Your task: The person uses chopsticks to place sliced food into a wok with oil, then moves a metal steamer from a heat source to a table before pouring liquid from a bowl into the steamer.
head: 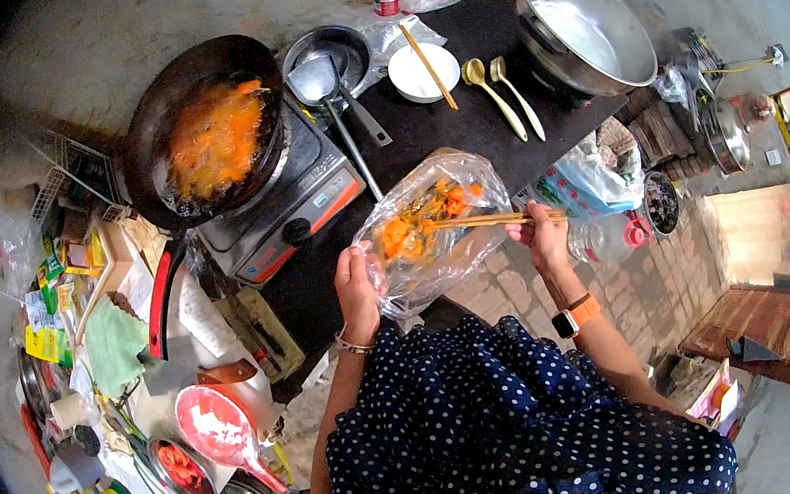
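My left hand [358,290] grips the left edge of a clear plastic bag [468,252] at the table's front edge. Orange, coated-looking food pieces [401,237] and some greenish bits lie inside it. With my right hand [544,237] I hold wooden chopsticks [497,218] level, their tips among the food in the bag. To the left, a dark wok [152,160] stands on a portable gas stove [285,221]; orange food [217,139] bubbles in the liquid in it. A metal spatula [350,143] lies between the stove and the bag, its blade on a small pan [343,42].
On the black table [417,138] are a white bowl [422,75] with chopsticks across it, two brushes [504,99] and a large metal pan [588,30]. The wok's red-and-black handle [162,302] juts towards me. A red ladle [219,423] lies amid clutter at left; a plastic jug [606,238] is at right.
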The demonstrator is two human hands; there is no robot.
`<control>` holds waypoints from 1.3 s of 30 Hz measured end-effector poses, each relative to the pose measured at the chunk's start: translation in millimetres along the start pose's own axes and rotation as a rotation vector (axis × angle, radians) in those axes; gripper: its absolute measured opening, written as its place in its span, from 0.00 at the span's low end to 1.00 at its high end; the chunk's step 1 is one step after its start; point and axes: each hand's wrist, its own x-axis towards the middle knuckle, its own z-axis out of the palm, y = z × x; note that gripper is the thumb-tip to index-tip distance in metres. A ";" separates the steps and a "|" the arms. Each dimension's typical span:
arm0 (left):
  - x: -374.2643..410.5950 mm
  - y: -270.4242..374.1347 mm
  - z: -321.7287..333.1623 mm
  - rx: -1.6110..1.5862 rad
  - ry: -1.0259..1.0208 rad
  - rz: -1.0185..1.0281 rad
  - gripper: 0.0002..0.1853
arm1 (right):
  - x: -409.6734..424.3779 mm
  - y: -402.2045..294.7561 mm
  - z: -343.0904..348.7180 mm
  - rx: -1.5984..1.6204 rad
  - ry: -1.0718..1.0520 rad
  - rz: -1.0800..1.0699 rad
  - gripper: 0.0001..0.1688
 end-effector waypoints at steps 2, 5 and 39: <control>2.0 0.1 -3.5 0.005 -0.009 -0.001 0.15 | 0.7 2.2 1.3 0.010 -0.012 0.015 0.12; 4.1 -0.8 -8.7 0.031 -0.034 0.000 0.15 | 1.6 0.1 -0.8 0.020 -0.028 0.027 0.12; 8.2 -34.9 -54.8 0.005 -0.111 0.144 0.12 | -67.7 -19.9 378.6 -0.196 -0.941 -0.268 0.15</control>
